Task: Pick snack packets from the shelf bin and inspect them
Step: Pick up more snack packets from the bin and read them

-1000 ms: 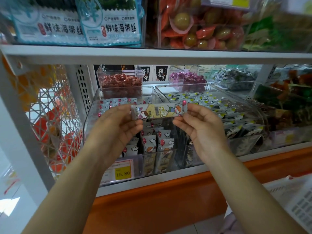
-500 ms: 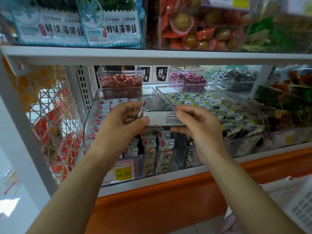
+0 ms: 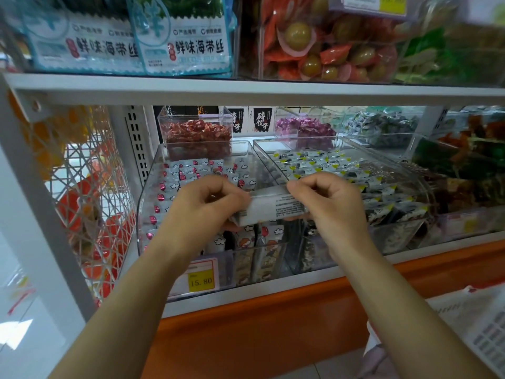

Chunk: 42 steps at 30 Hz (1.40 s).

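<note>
I hold one long snack packet (image 3: 269,207) level between both hands, above the clear shelf bin (image 3: 147,192). Its plain white back with small black print faces me. My left hand (image 3: 203,205) pinches the packet's left end. My right hand (image 3: 328,205) pinches its right end, knuckles toward me. The bin below is full of several similar packets (image 3: 185,173) printed with red balloons and clouds; my hands hide part of them.
A second clear bin (image 3: 404,170) of black, white and yellow packets stands to the right. A yellow price tag (image 3: 200,281) reading 15.80 hangs on the bin's front. A white shelf board (image 3: 246,90) runs just overhead. A wire basket (image 3: 90,203) is at left.
Both hands have turned the packet over: a second ago its colourful cartoon front faced me, now the white printed back does. The packet has also dropped slightly toward the bin.
</note>
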Each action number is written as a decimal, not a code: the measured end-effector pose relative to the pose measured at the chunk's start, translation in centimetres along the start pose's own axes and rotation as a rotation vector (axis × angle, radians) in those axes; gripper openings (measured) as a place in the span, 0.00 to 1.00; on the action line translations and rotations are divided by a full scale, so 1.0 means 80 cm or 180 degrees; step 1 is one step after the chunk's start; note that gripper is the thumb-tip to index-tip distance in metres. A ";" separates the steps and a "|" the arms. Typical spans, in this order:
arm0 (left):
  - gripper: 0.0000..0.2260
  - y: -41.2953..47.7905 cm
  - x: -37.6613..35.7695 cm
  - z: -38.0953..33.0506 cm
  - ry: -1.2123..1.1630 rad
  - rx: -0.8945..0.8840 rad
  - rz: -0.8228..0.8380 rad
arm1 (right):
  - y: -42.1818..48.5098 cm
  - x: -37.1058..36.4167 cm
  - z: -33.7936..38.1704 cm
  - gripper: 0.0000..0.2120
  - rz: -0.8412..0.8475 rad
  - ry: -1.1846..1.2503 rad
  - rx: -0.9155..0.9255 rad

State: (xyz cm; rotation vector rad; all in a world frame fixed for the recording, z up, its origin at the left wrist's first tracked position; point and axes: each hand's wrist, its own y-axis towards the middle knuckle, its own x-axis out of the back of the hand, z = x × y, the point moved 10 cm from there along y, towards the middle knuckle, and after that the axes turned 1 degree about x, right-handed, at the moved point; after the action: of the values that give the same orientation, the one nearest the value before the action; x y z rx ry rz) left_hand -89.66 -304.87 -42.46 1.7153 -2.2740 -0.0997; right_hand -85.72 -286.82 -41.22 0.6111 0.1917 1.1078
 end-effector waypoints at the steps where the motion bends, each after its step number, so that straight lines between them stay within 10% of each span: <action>1: 0.06 0.000 0.001 0.001 -0.0079 0.0043 0.0021 | 0.000 -0.001 -0.001 0.11 0.0043 0.0006 -0.0010; 23: 0.06 0.002 0.009 -0.005 0.0551 -0.0271 0.0021 | 0.006 -0.017 -0.027 0.04 0.0922 0.1069 -0.0758; 31: 0.05 0.009 0.023 0.004 -0.0005 -0.0238 -0.0602 | -0.002 -0.031 -0.012 0.19 0.0549 0.1163 -0.0280; 35: 0.06 0.010 0.011 0.002 -0.0046 -0.0249 -0.0524 | 0.001 -0.015 0.005 0.05 0.0213 0.0448 0.0192; 42: 0.10 0.025 -0.022 0.002 0.2305 -0.0779 -0.0220 | 0.006 0.031 -0.002 0.10 -0.0612 -0.0006 0.0092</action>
State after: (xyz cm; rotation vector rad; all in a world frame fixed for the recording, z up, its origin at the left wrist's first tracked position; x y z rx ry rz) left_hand -91.13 -302.62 -42.47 1.3974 -1.5993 0.1928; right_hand -85.00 -284.41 -40.72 0.6062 0.2598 0.9201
